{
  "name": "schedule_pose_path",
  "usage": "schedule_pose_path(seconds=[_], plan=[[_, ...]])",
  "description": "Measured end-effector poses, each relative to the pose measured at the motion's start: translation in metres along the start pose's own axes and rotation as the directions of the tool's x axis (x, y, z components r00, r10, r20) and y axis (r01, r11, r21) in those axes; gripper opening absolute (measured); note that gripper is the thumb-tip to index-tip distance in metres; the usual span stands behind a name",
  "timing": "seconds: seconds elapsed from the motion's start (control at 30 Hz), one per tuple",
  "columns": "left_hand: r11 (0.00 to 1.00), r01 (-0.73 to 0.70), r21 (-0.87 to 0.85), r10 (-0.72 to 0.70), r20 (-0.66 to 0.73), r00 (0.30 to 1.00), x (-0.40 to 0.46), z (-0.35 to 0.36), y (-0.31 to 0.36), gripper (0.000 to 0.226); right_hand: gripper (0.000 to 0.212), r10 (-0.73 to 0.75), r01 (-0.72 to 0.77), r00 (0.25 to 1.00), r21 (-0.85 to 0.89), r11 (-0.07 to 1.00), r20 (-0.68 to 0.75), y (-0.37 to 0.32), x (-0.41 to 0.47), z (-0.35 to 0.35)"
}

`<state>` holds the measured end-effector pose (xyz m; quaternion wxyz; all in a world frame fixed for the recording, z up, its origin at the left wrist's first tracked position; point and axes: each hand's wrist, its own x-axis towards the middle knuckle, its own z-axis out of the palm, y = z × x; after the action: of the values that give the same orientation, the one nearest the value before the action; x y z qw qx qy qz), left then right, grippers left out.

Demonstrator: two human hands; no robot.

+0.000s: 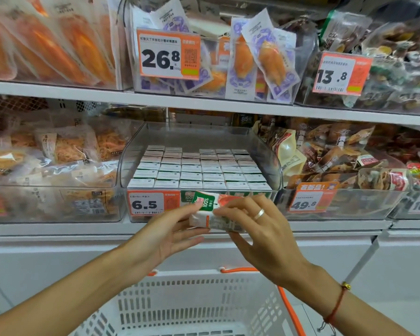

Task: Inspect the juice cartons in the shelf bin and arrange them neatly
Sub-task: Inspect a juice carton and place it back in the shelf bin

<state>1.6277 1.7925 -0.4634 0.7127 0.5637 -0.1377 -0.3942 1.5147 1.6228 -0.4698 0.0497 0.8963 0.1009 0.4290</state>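
A clear plastic shelf bin (134, 151) on the middle shelf holds several rows of small juice cartons (194, 169), white tops up, packed tight; one gap shows in the back row. In front of the bin, both hands hold one juice carton (210, 210), white with green and red print, tilted on its side. My left hand (166, 232) grips its left end with thumb and fingers. My right hand (260, 229), wearing a ring, grips its right end from above. The carton hides part of the bin's front wall next to the 6.5 price tag (147, 203).
Neighbouring clear bins hold bagged snacks at left (49, 166) and right (337, 163). The upper shelf (204, 103) carries more bins close above. A white shopping basket (192, 304) with orange handles sits below my forearms, in front of a white cabinet.
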Motion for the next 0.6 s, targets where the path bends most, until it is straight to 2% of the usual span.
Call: schedule_pose_path(seconds=[0.1, 0.17, 0.3, 0.4, 0.5, 0.6], plan=[[0.999, -0.037, 0.018, 0.037, 0.005, 0.999, 0.010, 0.000, 0.011, 0.051, 0.041, -0.016, 0.015, 0.995, 0.010, 1.000, 0.095, 0.013, 0.000, 0.000], [0.994, -0.100, 0.041, 0.101, -0.017, 0.995, 0.025, 0.003, 0.027, 0.045, 0.039, 0.008, -0.008, 0.994, -0.004, 1.000, 0.108, 0.033, 0.005, -0.001], [0.955, -0.246, 0.167, 0.250, -0.002, 0.968, 0.071, 0.019, 0.065, 0.030, 0.035, 0.170, -0.162, 0.984, -0.129, 0.978, 0.053, 0.089, 0.016, 0.000], [0.913, -0.316, 0.256, 0.340, -0.054, 0.939, 0.123, 0.033, 0.086, 0.035, 0.038, 0.278, -0.254, 0.958, -0.252, 0.934, 0.065, 0.130, 0.010, 0.009], [0.824, -0.344, 0.451, 0.449, -0.149, 0.881, 0.177, 0.045, 0.098, 0.048, 0.047, 0.294, -0.262, 0.953, -0.287, 0.921, 0.074, 0.152, -0.001, 0.024], [0.665, -0.390, 0.637, 0.556, -0.073, 0.828, 0.218, 0.051, 0.102, 0.049, 0.048, 0.241, -0.231, 0.971, -0.284, 0.931, 0.000, 0.161, -0.009, 0.037]])
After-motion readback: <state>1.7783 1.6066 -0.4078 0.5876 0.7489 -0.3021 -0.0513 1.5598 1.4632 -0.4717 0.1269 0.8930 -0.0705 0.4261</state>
